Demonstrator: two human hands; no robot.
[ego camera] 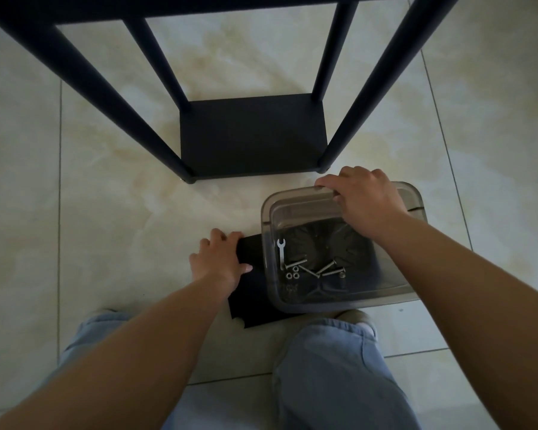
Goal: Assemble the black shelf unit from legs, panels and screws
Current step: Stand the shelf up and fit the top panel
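On my left I see the left hand lying on the edge of a loose black panel flat on the tiled floor, fingers curled over its far corner, thumb along its surface. Ahead stands the shelf unit, four legs already fixed to its bottom panel. Next comes the clear plastic box sitting on the loose panel, holding a small wrench, screws and what look like washers. My right hand grips the box's far rim, fingers wrapped over it.
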